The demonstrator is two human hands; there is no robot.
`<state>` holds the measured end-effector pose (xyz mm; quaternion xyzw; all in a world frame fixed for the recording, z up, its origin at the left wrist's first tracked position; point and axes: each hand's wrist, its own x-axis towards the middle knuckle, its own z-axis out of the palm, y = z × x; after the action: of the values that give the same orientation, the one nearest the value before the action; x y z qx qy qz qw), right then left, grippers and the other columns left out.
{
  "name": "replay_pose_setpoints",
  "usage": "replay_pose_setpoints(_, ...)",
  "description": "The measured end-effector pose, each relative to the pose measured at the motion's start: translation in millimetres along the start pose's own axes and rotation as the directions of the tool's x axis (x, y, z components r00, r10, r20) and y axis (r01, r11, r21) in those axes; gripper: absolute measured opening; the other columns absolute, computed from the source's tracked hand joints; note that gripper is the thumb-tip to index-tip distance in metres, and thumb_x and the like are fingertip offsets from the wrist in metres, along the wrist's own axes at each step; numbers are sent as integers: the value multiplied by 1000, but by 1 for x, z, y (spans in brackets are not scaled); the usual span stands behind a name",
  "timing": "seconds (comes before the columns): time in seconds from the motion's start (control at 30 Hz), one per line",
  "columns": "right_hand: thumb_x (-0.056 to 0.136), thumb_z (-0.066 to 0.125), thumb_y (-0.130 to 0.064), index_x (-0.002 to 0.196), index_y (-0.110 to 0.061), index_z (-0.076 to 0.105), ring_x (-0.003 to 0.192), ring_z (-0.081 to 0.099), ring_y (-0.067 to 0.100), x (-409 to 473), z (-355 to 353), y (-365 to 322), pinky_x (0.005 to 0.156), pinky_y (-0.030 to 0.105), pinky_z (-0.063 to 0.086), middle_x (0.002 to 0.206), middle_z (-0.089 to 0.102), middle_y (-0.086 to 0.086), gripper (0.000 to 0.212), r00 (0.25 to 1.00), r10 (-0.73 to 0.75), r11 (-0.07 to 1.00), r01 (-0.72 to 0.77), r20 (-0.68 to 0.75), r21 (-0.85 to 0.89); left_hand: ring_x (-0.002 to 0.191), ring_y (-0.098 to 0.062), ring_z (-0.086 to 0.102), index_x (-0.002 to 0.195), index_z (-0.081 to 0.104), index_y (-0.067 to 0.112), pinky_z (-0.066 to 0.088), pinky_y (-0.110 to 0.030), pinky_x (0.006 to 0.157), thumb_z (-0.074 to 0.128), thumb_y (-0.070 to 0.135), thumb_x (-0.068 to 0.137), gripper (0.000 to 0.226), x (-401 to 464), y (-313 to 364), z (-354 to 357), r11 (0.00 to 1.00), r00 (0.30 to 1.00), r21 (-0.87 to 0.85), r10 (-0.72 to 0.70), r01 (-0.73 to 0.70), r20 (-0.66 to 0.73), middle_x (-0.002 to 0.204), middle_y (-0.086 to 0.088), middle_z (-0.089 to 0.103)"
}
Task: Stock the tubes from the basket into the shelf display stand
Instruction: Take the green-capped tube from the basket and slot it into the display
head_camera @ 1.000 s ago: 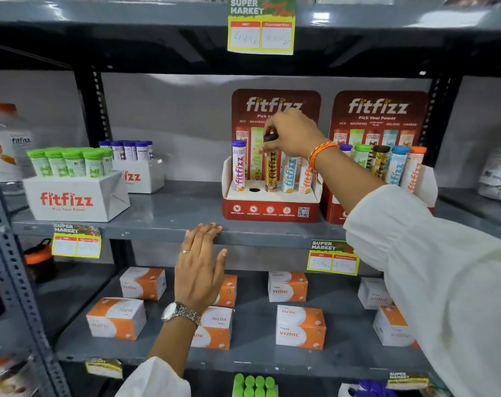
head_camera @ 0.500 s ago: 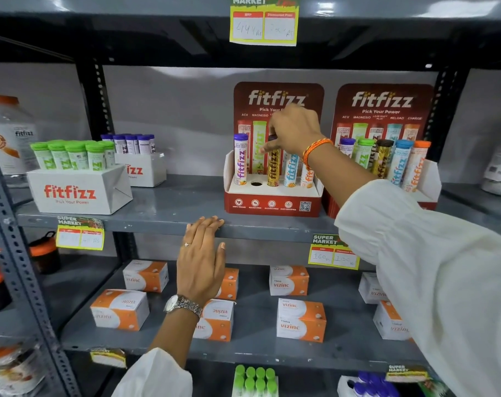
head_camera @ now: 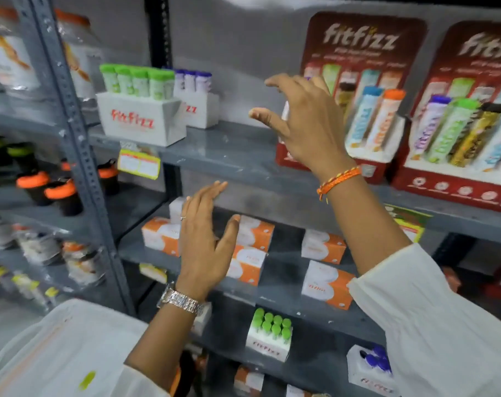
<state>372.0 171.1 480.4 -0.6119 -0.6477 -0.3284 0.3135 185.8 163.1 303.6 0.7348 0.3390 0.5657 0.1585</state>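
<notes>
Two red fitfizz display stands sit on the middle shelf. The nearer display stand holds a blue-capped tube and an orange-capped tube; its left part is hidden behind my right hand. That hand hovers in front of it, fingers spread, holding nothing. The second display stand at the far right carries several tubes. My left hand floats open just off the shelf edge, below the right one. No basket is visible.
A white fitfizz box with green-capped tubes and one with purple caps stand on the shelf at left. Orange-white boxes lie on the shelf below. A grey upright post divides off bottles at left.
My right hand let go of the gold tube and pulled back from the stand, fingers open. My left hand lifted off the shelf edge. The view swung left and down.
</notes>
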Motion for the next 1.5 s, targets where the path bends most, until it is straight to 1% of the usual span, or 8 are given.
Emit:
replay_pose_setpoints(0.13, 93, 40, -71, 127, -27, 61, 108, 55, 26, -39, 48, -60, 78, 38, 50, 121, 67, -4, 60, 992, -106, 970, 87, 74, 228, 124, -13, 50, 139, 56, 14, 33, -22, 107, 62, 23, 91, 49, -62, -40, -53, 974, 986, 153, -162, 167, -47, 133, 6, 56)
replay_pose_setpoints(0.33, 95, 50, -58, 123, -23, 64, 109, 58, 28, -122, 141, -171, 89, 40, 48, 120, 67, -1, 47, 859, -384, 837, 169, 338, 520, 120, -30, 56, 134, 60, 12, 42, -53, 108, 59, 29, 91, 46, -193, -86, -102, 748, 822, 349, -547, 564, -155, 126, -4, 64)
replay_pose_setpoints(0.43, 95, 51, -58, 131, -26, 58, 118, 56, 27, -175, 184, -230, 93, 43, 49, 129, 62, -1, 49, 691, -522, 776, 141, 500, 615, 123, -35, 58, 133, 60, 9, 42, -58, 110, 59, 27, 92, 45, -253, -97, -112, 598, 705, 430, -694, 676, -145, 129, -9, 64)
replay_pose_setpoints(0.57, 95, 54, -55, 139, -26, 46, 126, 54, 28, -243, 235, -289, 91, 46, 51, 139, 53, 2, 53, 379, -666, 703, 32, 642, 711, 106, -40, 63, 121, 66, 5, 52, -50, 93, 62, 28, 93, 36, -319, -108, -115, 486, 642, 597, -764, 638, -64, 114, -14, 66)
replay_pose_setpoints(0.67, 96, 57, -51, 145, -18, 39, 130, 50, 32, -285, 267, -324, 101, 48, 47, 147, 44, 10, 62, 139, -719, 678, -79, 681, 731, 92, -41, 64, 107, 70, 4, 47, -46, 85, 76, 19, 84, 28, -352, -118, -118, 445, 651, 693, -758, 567, -45, 97, -14, 67)
replay_pose_setpoints(0.8, 98, 57, -45, 148, -9, 37, 136, 45, 34, -318, 294, -368, 110, 45, 40, 149, 42, 18, 65, -10, -735, 675, -113, 678, 729, 74, -30, 58, 79, 68, 14, 40, -35, 80, 89, 12, 55, 32, -363, -131, -123, 497, 701, 773, -706, 395, 96, 75, -4, 60)
replay_pose_setpoints(0.93, 98, 59, -38, 147, -10, 38, 134, 47, 36, -337, 305, -400, 108, 43, 40, 144, 45, 21, 61, -24, -750, 654, -178, 662, 735, 84, -25, 58, 82, 66, 21, 45, -33, 88, 92, 21, 49, 42, -375, -144, -127, 465, 611, 775, -781, 428, 131, 82, 2, 62)
replay_pose_setpoints(1.5, 91, 56, -8, 105, -1, 62, 108, 60, 33, -348, 302, -416, 92, 42, 51, 115, 66, 20, 16, 31, -698, 695, -214, 716, 687, 100, -24, 63, 97, 72, 19, 50, -41, 104, 89, 27, 65, 37, -381, -146, -128, 449, 589, 789, -796, 419, 140, 99, 2, 70)
